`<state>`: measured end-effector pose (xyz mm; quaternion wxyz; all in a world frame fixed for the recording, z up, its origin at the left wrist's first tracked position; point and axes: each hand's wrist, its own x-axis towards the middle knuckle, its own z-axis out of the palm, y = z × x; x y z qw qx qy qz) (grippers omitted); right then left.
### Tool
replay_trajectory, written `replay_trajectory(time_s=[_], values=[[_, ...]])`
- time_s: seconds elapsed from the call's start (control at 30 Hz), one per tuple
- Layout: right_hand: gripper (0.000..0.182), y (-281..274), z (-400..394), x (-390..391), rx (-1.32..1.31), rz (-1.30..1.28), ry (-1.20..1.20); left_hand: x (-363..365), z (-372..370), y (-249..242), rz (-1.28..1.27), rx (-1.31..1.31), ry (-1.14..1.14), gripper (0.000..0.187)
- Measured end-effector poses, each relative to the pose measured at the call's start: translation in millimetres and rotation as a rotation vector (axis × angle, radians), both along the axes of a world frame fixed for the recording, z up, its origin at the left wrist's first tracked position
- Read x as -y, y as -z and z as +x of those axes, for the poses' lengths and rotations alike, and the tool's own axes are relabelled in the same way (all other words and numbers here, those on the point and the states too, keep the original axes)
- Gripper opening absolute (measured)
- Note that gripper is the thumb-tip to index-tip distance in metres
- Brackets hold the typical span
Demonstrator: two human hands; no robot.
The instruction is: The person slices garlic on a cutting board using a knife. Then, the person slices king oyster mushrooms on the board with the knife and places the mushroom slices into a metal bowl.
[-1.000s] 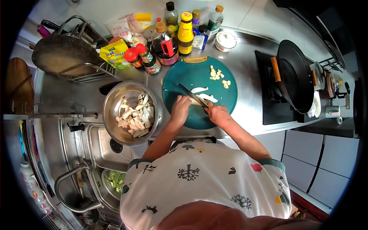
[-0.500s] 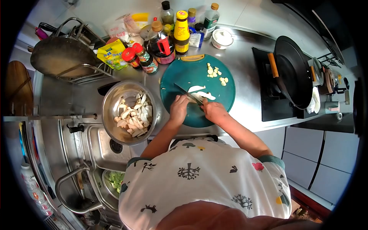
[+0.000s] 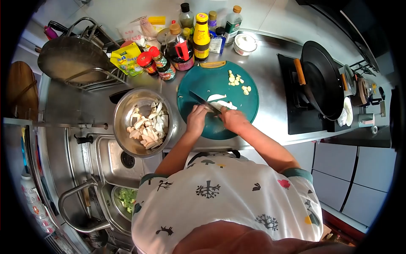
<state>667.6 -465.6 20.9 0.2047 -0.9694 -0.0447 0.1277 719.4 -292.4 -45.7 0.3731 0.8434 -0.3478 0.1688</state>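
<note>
A kitchen knife (image 3: 204,101) slants over the round green cutting board (image 3: 190,84), its handle in my closed right hand (image 3: 234,120). My left hand (image 3: 196,120) rests on the board just left of the blade, fingers curled over a pale mushroom piece that they mostly hide. Beyond the knife lie white mushroom slices (image 3: 223,104). Small garlic pieces (image 3: 235,78) sit in two clusters at the board's upper right. To the left, a steel bowl (image 3: 122,111) holds many cut mushroom pieces (image 3: 149,130).
Several bottles and jars, including a yellow-labelled sauce bottle (image 3: 201,38), stand behind the board. A small white bowl (image 3: 245,45) is at back right. A black wok (image 3: 323,80) stands on the stove (image 3: 292,101). The sink (image 3: 114,171) lies lower left, with chopped greens (image 3: 127,199).
The knife and my right hand have shifted slightly up and left, and the blade has turned a little. My left hand stays almost in place.
</note>
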Motion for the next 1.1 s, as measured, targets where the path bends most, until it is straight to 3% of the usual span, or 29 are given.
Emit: replay_trajectory(time_s=[0.17,0.23,0.43,0.5,0.73,0.97,1.1], values=[[0.025,-5.8,4.1,0.7,0.067,0.019,-0.009,-3.9,-0.7,8.4,0.032,-0.029,-0.001,0.015],[0.024,-28.2,2.1,2.5,-0.03,-0.022,-0.042,-4.9,-2.8,9.9,0.069,-0.063,0.003,0.017],[0.026,20.2,6.1,-10.2,0.129,-0.026,0.004,-6.3,-0.2,2.0,0.008,-0.011,-0.01,0.013],[0.026,18.7,4.2,-8.3,0.12,0.002,0.003,-7.4,-0.5,-0.5,-0.117,-0.066,0.0,0.012],[0.026,-17.7,1.1,-3.8,0.069,-0.019,-0.049,-11.5,-2.4,8.1,-0.077,-0.016,-0.032,0.011],[0.029,12.5,9.1,-11.8,0.043,0.0,-0.03,-7.9,-5.7,-2.6,-0.054,-0.063,-0.015,0.014],[0.027,-8.6,6.1,-8.6,0.031,-0.017,-0.052,-8.8,-5.9,4.0,-0.015,-0.038,-0.043,0.015]])
